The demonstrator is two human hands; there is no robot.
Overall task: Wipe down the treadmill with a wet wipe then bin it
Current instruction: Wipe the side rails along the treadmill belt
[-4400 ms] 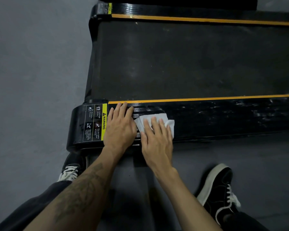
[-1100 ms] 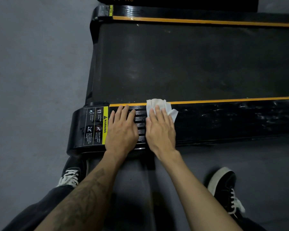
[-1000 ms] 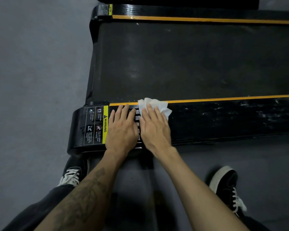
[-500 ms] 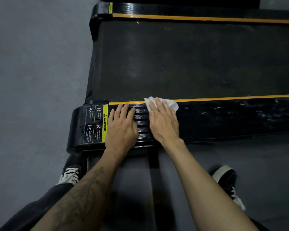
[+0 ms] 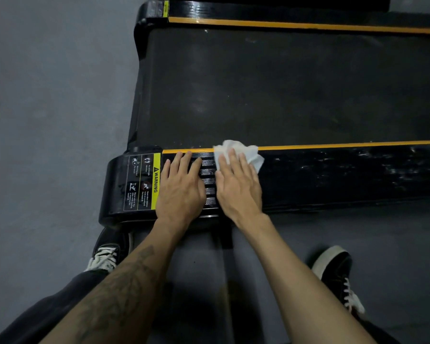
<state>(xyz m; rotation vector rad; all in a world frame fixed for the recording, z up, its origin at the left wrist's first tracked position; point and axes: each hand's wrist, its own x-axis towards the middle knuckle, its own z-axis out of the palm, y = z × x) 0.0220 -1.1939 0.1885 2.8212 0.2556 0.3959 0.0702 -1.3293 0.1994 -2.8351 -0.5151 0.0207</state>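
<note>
My right hand (image 5: pixel 238 184) presses flat, fingers straight, on the crumpled white wet wipe (image 5: pixel 243 151) at the orange stripe of the black treadmill side rail (image 5: pixel 333 180). My left hand (image 5: pixel 181 187) lies flat beside it, just right of the yellow warning label (image 5: pixel 144 182). I'd keep even pressure and sweep along the rail away from the label.

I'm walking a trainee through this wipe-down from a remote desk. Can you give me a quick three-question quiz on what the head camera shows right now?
1. True or false: the wet wipe lies on the floor beside the treadmill.
2. Which hand presses the wipe onto the side rail?
A. left hand
B. right hand
C. both
3. Fill in: the left hand rests flat next to the yellow ______ label.

Key
1. False. It sits on the rail, reaching up over the orange stripe.
2. B. The right hand's straight fingers press it down, with no closed grip.
3. WARNING.
</note>
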